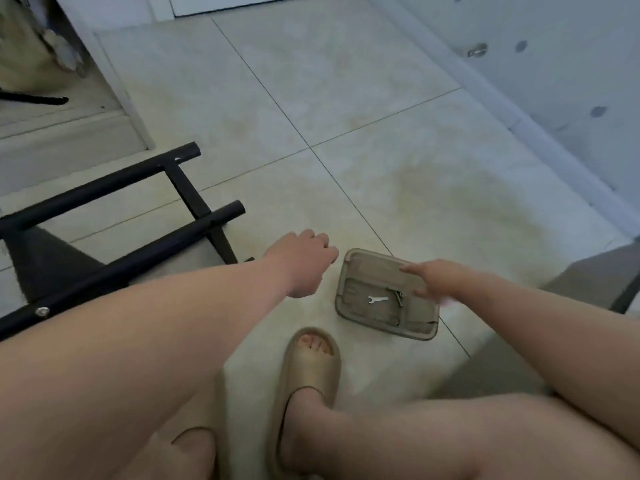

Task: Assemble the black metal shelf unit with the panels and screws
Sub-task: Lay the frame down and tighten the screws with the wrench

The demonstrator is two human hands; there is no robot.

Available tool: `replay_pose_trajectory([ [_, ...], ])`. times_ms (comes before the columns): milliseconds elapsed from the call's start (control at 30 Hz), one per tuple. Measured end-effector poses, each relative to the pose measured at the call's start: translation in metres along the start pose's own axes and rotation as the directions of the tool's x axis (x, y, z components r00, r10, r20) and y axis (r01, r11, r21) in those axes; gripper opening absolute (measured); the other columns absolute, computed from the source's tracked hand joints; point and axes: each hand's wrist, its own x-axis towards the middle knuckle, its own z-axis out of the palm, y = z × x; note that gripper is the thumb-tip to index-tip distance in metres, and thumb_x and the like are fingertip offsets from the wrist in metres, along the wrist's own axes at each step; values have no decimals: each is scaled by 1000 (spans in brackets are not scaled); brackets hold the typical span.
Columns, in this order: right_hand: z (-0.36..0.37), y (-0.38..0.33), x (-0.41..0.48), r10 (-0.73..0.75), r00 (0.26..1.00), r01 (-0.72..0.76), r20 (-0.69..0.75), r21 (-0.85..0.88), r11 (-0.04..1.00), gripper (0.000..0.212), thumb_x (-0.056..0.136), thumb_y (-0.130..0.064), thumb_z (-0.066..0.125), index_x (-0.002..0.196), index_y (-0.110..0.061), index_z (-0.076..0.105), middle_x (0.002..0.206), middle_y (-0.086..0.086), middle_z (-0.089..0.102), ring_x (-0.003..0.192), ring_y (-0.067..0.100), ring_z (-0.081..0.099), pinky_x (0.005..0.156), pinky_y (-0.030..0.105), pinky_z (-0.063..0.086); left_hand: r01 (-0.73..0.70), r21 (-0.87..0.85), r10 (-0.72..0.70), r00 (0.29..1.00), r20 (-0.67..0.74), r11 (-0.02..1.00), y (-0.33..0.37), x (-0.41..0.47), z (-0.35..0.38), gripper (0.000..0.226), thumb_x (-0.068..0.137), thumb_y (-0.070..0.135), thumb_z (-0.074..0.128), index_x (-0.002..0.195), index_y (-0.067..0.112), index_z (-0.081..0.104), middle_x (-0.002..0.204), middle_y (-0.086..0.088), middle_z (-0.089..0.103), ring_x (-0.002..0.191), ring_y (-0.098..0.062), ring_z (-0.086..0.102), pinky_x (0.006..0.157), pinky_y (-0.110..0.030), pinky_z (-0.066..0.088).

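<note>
"Head view: where are the screws (399, 299)?"
"In the tray (388, 330) at 5 o'clock, beside the wrench (377, 299); the frame (138, 258) is at 9. Right hand (436, 277) is over it, fingers (412, 268) straight, empty. Left hand (304, 259) is curled; can't tell its hold. Pinch one screw cleanly."

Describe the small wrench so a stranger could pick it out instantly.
On the pale tiled floor, just ahead of the beige sandal, lies a shallow translucent tray under the right hand. The wrench lies flat at its middle: small, silver and open-ended, unlike the darker screws beside it.
</note>
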Motion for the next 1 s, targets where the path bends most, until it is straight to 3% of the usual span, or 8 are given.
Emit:
replay_pose_trajectory([
  [133, 28, 4, 29, -39, 998, 34, 49, 104, 994, 47, 104, -29, 48, 151, -31, 44, 145, 0, 57, 131, 27, 54, 105, 37, 47, -188, 17, 188, 982, 27, 982, 31, 32, 38, 36, 94, 29, 54, 128, 19, 47, 138, -7, 47, 126, -28, 43, 94, -41, 42],
  [300, 65, -2, 63, -49, 998, 41, 36, 179, 983, 40, 101, -25, 48, 140, -30, 55, 131, 6, 64, 117, 30, 61, 94, 38, 52, -332, 55, 327, 941, 85, 942, 50, 56, 87, 45, 94, 47, 55, 128, 18, 52, 140, -6, 50, 139, -26, 34, 110, -46, 32],
  [400, 91, -7, 82, -33, 998, 26, 44, 154, 988, 38, 101, -21, 45, 139, -22, 53, 131, 10, 61, 115, 33, 61, 92, 41, 53, -328, 86, 319, 942, 99, 941, 49, 61, 115, 43, 101, 48, 42, 129, 17, 53, 142, -9, 52, 144, -29, 27, 115, -52, 23],
  [500, 111, -10, 98, 19, 999, -11, -44, 167, 986, 39, 102, -16, 44, 140, -15, 47, 131, 12, 56, 117, 35, 58, 84, 40, 48, -332, 56, 332, 943, 10, 942, 43, 59, 134, 41, 103, 47, 37, 124, 17, 55, 140, -10, 53, 147, -28, 23, 118, -54, 14],
  [633, 121, -17, 119, 106, 988, -81, -108, 213, 974, 33, 100, -10, 48, 132, -8, 48, 127, 16, 56, 114, 38, 58, 79, 41, 45, -351, 21, 351, 928, -127, 936, 37, 58, 147, 35, 101, 47, 40, 114, 21, 59, 132, -7, 59, 144, -26, 33, 118, -54, 20],
  [767, 121, -24, 130, 141, 983, -119, -121, 175, 977, 27, 100, 1, 37, 123, -3, 52, 120, 19, 58, 109, 41, 60, 79, 45, 48, -344, -14, 335, 923, -186, 939, 37, 56, 155, 33, 101, 46, 40, 113, 23, 60, 137, -3, 57, 146, -24, 32, 118, -52, 21],
  [1000, 125, -26, 135, 124, 985, -104, -120, 157, 982, 25, 99, 3, 38, 118, -4, 52, 117, 18, 58, 106, 40, 60, 83, 47, 53, -336, -17, 326, 924, -198, 942, 38, 55, 157, 32, 101, 44, 41, 113, 22, 61, 137, -3, 57, 146, -25, 31, 116, -52, 26],
])
